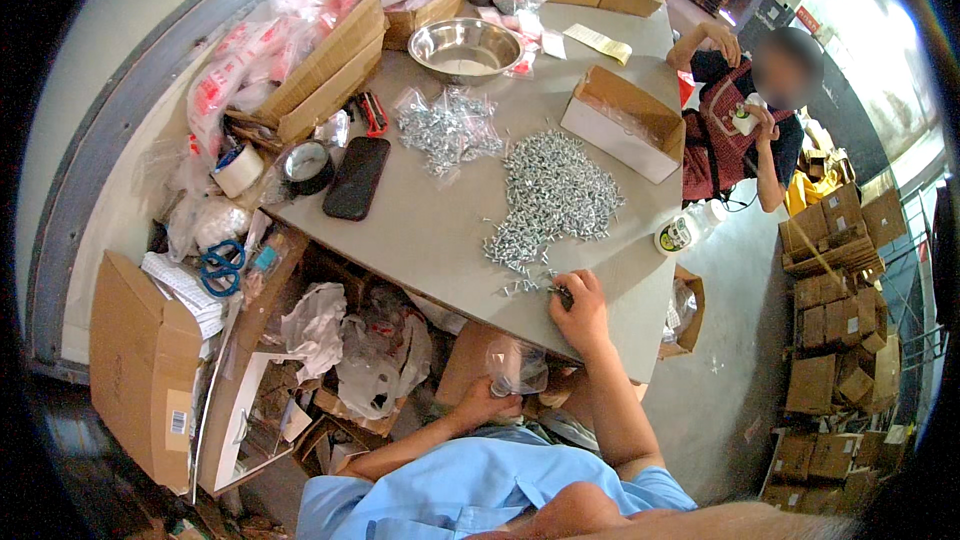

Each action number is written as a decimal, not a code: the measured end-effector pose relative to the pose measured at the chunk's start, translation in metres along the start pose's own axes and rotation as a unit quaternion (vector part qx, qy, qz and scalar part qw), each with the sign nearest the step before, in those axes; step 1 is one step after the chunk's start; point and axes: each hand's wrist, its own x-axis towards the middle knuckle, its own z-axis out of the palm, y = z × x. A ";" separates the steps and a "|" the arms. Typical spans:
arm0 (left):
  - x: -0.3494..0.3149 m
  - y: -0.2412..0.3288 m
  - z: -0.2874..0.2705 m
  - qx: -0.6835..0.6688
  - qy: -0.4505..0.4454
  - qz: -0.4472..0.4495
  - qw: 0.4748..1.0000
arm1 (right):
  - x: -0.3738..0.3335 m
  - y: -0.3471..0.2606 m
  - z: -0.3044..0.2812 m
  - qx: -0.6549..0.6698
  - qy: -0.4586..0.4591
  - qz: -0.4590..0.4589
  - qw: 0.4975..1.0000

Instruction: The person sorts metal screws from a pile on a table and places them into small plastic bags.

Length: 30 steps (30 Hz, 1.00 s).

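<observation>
A heap of small silvery screw-like fasteners (560,190) lies on the grey table (430,260), thinning out toward its near edge. Over that thin end, my right hand (580,312) rests with curled fingers; something dark shows by the fingertips, too small to name. My left hand (484,404), below the table edge, grips a clear plastic bag (520,368) that stands partly open. Behind the heap lies a clear bag of similar fasteners (450,130). A white-sided open carton (625,125) stands to the heap's right.
A steel bowl (465,48) and a cardboard box of plastic bags (330,70) stand farther back. A black phone (357,178) and a tape roll (306,167) lie at left. A plastic bottle (690,227) is by the right edge. Across the table sits another person (730,130).
</observation>
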 end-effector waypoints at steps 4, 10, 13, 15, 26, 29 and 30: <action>0.001 -0.005 -0.001 0.048 0.014 0.018 0.999 | -0.002 0.002 0.002 -0.002 0.002 0.021 1.000; -0.005 0.025 -0.002 0.056 0.011 0.002 0.998 | -0.028 -0.006 -0.002 -0.042 0.015 0.018 0.999; -0.005 0.025 -0.003 0.091 0.016 -0.006 0.996 | -0.039 -0.031 -0.009 0.008 -0.066 -0.004 0.998; -0.001 0.016 -0.001 0.127 0.033 0.014 0.991 | -0.038 -0.042 -0.019 0.068 -0.171 0.010 0.983; -0.002 0.019 -0.003 0.040 0.013 0.017 0.999 | 0.022 -0.003 0.004 0.000 -0.032 -0.103 0.994; -0.002 0.016 -0.002 0.036 0.014 0.021 0.999 | 0.021 0.000 0.013 0.000 -0.040 -0.105 0.994; -0.003 0.020 -0.002 0.036 0.013 0.019 0.999 | 0.018 0.001 0.014 -0.004 -0.035 -0.095 0.995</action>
